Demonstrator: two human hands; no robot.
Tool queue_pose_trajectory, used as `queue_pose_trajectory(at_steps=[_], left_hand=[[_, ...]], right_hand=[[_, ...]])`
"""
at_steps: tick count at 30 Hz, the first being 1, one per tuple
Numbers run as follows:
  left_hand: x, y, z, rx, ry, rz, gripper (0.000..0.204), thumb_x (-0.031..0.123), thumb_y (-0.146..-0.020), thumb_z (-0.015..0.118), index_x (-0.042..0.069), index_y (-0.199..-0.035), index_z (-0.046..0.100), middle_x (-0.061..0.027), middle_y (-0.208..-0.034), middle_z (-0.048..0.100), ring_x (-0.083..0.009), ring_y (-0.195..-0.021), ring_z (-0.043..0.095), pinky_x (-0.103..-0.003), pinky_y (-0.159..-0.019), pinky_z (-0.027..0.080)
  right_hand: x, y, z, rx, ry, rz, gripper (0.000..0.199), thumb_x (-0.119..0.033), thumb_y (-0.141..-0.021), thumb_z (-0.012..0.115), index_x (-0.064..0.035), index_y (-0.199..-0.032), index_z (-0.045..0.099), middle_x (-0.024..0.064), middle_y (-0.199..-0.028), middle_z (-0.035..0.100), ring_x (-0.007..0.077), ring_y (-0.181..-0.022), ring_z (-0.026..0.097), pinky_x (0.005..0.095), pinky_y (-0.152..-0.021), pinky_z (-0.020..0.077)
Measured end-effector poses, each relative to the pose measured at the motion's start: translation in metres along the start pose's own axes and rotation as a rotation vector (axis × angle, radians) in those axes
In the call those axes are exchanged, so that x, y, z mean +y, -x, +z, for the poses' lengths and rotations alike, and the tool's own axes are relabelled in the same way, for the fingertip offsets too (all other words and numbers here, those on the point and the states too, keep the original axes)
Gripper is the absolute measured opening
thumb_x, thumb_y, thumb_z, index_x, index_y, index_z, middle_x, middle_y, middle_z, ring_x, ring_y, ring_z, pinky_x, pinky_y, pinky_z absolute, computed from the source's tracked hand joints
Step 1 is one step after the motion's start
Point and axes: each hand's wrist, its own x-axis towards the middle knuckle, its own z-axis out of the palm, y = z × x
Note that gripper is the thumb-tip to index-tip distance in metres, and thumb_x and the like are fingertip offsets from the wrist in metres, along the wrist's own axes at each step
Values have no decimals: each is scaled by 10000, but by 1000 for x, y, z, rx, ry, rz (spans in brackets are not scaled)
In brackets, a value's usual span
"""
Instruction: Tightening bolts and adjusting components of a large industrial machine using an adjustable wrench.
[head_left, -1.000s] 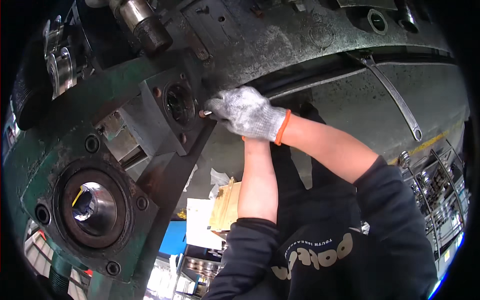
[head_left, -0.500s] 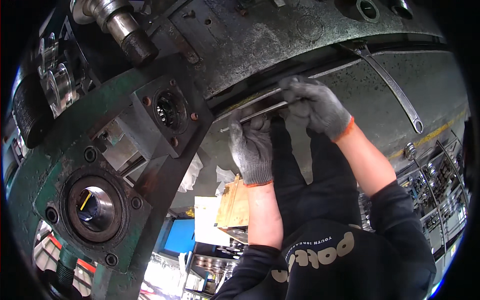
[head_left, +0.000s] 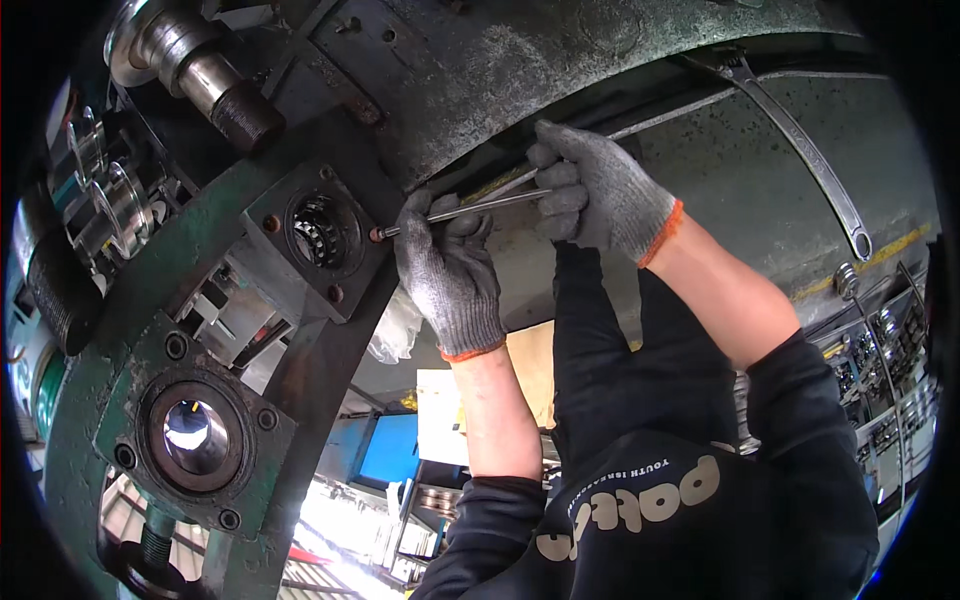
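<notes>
Both my hands wear grey knit gloves with orange cuffs. A thin metal rod (head_left: 490, 203) runs between them, slightly tilted. My right hand (head_left: 608, 190) is closed round its right end. My left hand (head_left: 448, 275) is closed round the rod near its other end, thumb on one side and fingers on the other. The rod's tip is at a reddish corner hole (head_left: 376, 234) of a dark square steel block (head_left: 358, 278). A round bore with a roller bearing (head_left: 318, 235) opens in the block's face. Whether the tip is inside the hole I cannot tell.
On the left stands a green machine frame with a bolted round flange (head_left: 165, 435). A threaded shaft (head_left: 215, 85) juts out above the block. At the right a long wrench (head_left: 800, 145) hangs by the machine's edge. A blue box (head_left: 390, 447) stands below, beyond my left forearm.
Both hands have moved left with the rod, bringing its tip up to the block's corner hole. The view has shifted a little.
</notes>
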Motion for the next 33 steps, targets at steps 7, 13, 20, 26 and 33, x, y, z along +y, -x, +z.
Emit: queue_pose_trajectory(at_steps=[7, 13, 20, 26, 33], left_hand=[[-2, -5, 2, 12, 106, -1, 322, 243, -1046, 541, 36, -1293, 547, -135, -1080, 660, -261, -866, 672, -421, -819, 545], [7, -1, 28, 133, 174, -40, 330, 235, -1054, 504, 45, -1323, 536, -110, -1077, 664, -181, -714, 653, -355, -671, 537], [14, 0, 32, 119, 178, -197, 305, 263, -1073, 489, 92, -1317, 555, -72, -1039, 678, -162, -704, 610, -342, -666, 477], [13, -5, 18, -13, 233, -195, 317, 277, -1074, 493, 104, -1331, 561, -45, -1004, 677, -132, -685, 579, -331, -645, 435], [9, -6, 31, 61, 181, -126, 254, 213, -1079, 463, 61, -1241, 586, -62, -961, 671, -134, -721, 568, -277, -589, 416]], right_hand=[[-6, -9, 16, 100, 90, -54, 309, -364, -1029, 555, -115, -853, 602, -91, -560, 360, 53, -427, 318, 216, -432, 267], [-7, 2, 26, -48, 866, -616, 265, -301, -1001, 599, -69, -875, 625, -58, -569, 443, 69, -453, 404, 226, -443, 327], [-1, -27, 4, -266, 987, -1123, 217, -247, -978, 630, -38, -930, 663, -40, -574, 463, 61, -461, 398, 238, -393, 293], [-13, 1, 18, -239, 620, -441, 188, -214, -962, 638, -47, -886, 674, -47, -566, 430, 53, -458, 359, 247, -369, 247], [-19, 9, 18, -319, 139, -67, 216, -205, -942, 631, -88, -762, 611, -47, -566, 400, 54, -457, 342, 245, -374, 239]])
